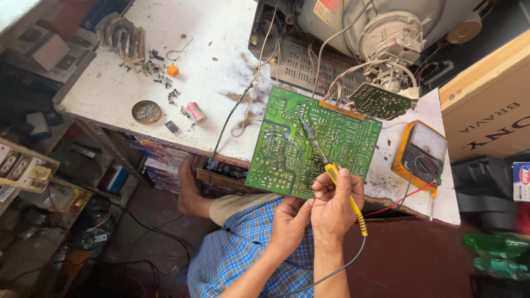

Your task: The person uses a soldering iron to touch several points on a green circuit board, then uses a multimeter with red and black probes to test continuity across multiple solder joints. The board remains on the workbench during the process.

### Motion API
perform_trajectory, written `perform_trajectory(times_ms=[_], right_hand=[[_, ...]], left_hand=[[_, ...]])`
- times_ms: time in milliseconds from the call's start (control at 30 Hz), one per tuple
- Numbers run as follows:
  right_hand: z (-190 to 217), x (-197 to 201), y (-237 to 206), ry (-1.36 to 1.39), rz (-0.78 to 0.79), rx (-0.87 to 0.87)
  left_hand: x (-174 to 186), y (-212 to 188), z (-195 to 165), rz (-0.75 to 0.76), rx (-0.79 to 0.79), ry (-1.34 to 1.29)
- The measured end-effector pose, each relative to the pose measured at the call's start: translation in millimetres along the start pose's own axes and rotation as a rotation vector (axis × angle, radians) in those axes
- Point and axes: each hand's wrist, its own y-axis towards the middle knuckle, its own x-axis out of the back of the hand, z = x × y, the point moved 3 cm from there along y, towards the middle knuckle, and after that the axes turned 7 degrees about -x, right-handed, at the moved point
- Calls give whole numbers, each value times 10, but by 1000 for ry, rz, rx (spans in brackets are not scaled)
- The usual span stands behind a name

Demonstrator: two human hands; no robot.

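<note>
right hand [333,207]: I see it closed around a yellow-handled soldering iron [331,171], thumb and fingers pinched on the grip; its tip rests on the board near the middle.
left hand [290,221]: curled on the near edge of the circuit board [312,144], fingers tucked under it so I can't make out how tight the hold is.
circuit board: green, solder side up, tilted, lying over the table edge just in front of the person's lap; its underside is hidden.
cord: a grey cord [331,273] leaves the iron's handle and runs out of the bottom of the picture, end cut off.
meter [419,152]: orange, on the table right of the board; a red lead [397,203] runs from it toward the right hand, its end hidden behind that hand.
television back [381,33]: open, cut off at the top; wires drop from it to a small board [378,100], too tangled to trace.
table [210,60]: white, stained; small parts beside a round tin [146,111], too small to tell apart.
foot [189,187]: bare, below the table edge, partly covered by it.
</note>
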Motion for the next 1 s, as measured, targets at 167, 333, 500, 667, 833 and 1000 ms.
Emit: perform_trajectory(times_ms=[167, 333, 500, 667, 833, 1000], right_hand=[[0, 3, 10, -5, 3, -5], [9, -5, 9, -5, 5, -5], [28, -8, -2, 1, 2, 4], [28, -2, 7, -14, -9, 4], [15, -2, 17, -12, 1, -13], [14, 3, 10, -2, 13, -4]], left_hand=[[18, -3, 31, 5, -17, 13], [12, -4, 25, 2, -4, -17], [-7, 2, 9, -4, 0, -13], [10, 3, 36, -6, 3, -28], [19, 1, 44, -7, -14, 5], [5, 2, 23, -8, -5, -17]])
